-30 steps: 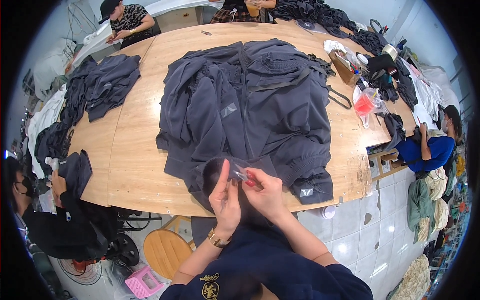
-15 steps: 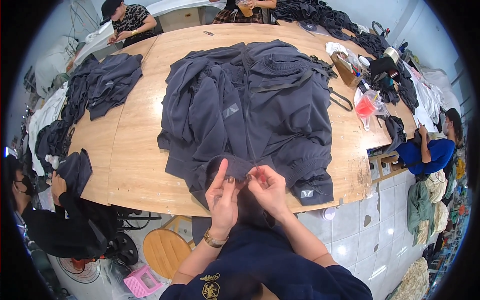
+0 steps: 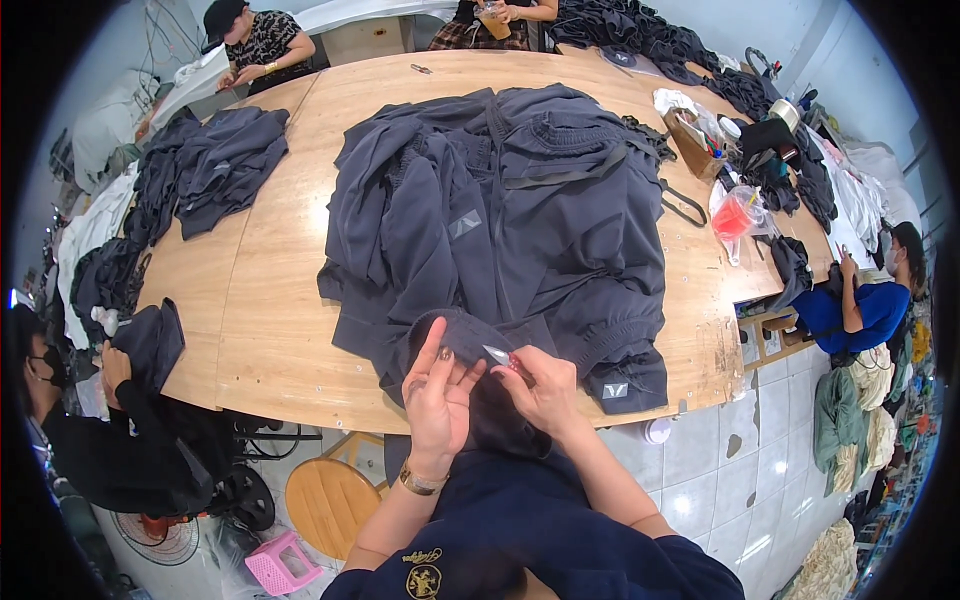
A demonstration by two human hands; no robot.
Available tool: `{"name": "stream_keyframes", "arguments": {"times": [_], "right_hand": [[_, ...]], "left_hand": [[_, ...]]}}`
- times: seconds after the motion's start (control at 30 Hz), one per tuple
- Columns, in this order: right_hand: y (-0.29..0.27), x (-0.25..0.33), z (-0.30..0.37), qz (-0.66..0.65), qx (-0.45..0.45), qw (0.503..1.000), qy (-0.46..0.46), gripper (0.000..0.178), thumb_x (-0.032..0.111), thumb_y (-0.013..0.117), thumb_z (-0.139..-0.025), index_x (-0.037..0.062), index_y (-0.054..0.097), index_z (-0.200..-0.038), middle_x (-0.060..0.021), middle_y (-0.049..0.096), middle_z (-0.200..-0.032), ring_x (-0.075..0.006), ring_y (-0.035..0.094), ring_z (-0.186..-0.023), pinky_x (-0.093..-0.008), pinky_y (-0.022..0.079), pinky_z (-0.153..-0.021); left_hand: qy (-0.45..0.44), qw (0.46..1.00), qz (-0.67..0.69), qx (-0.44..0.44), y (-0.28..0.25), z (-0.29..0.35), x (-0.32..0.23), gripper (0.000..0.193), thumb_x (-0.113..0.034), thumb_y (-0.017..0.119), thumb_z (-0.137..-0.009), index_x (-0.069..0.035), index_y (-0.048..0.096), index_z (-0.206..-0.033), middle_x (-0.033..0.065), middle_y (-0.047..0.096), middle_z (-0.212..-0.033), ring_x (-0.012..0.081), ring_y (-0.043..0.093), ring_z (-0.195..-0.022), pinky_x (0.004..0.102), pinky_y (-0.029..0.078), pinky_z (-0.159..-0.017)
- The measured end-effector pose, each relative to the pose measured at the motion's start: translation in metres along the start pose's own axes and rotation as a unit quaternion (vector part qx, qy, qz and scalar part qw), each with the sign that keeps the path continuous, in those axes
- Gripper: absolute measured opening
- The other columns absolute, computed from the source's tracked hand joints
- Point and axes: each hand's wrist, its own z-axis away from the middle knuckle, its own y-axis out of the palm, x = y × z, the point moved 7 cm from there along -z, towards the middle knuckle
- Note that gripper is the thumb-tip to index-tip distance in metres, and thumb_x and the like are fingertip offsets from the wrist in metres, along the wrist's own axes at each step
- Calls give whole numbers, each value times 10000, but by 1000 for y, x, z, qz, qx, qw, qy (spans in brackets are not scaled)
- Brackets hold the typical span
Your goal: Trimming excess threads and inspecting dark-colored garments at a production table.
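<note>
You have both hands near the close edge of the bench [image 3: 275,330]. In the fingers of your right hand [image 3: 548,392] there is a small silver blade [image 3: 494,353], which seems to be part of a snipping tool; these fingers are pressed together and pinch it, and its far tip is free. The long axis of the blade goes from your right fingers to the left and a little away from you, so that the tip is directed at the cuff [image 3: 455,328]. The cuff is just beside this tip, to the left and far side of your right fingers; whether the tip touches it, I cannot tell. Of the two, your left hand [image 3: 437,410] is the nearer to the cuff: its index finger is stretched upward in front of it, and the other fingers are bent. Whether these fingers pinch the cuff or only support it, I cannot tell, because the hand hides this part. Behind the cuff, the dark garments [image 3: 570,230] are spread on the bench in a wide heap, and a light patch [image 3: 615,391] shows at their corner, to the right of your right hand. Farther to the right, a red drink [image 3: 733,216] is on the bench, well apart from your hands.
</note>
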Motion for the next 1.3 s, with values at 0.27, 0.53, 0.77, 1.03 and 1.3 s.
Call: {"name": "stream_keyframes", "arguments": {"times": [0.27,0.53,0.77,1.03,1.3], "right_hand": [[-1,11,-5,64,-3,996,-54,247,227,730,-721,39,571,-740,-89,551,-611,-254,552,-498,-316,413,-469],[-3,14,-7,85,-6,994,-65,258,247,732,-714,46,571,-738,-81,553,-617,-253,550,-502,-318,411,-469],[-3,15,-7,92,-2,993,-70,252,240,734,-711,48,571,-734,-75,551,-615,-244,547,-498,-316,404,-465],[-2,11,-4,92,-7,993,-69,262,246,736,-712,44,571,-735,-69,551,-613,-240,548,-495,-317,401,-462],[1,8,-1,98,18,992,-78,271,267,728,-718,49,568,-741,-57,550,-622,-235,545,-509,-321,396,-484]], "left_hand": [[11,1000,-20,-7,0,1,0,398,-69,433,-944,-22,392,-1336,112,589,-1121,202,600,-991,357,496,-867],[32,998,-54,19,3,3,1,406,-56,423,-940,-3,374,-1339,115,580,-1116,183,598,-992,351,509,-847],[31,997,-62,17,4,3,1,405,-57,433,-939,2,375,-1335,116,586,-1106,184,604,-978,349,512,-841],[25,998,-50,4,3,3,0,412,-59,437,-940,4,366,-1341,108,588,-1105,186,600,-979,348,503,-846],[15,999,-36,2,3,2,0,408,-63,438,-942,-12,376,-1342,91,593,-1082,185,598,-968,350,487,-861]]}}
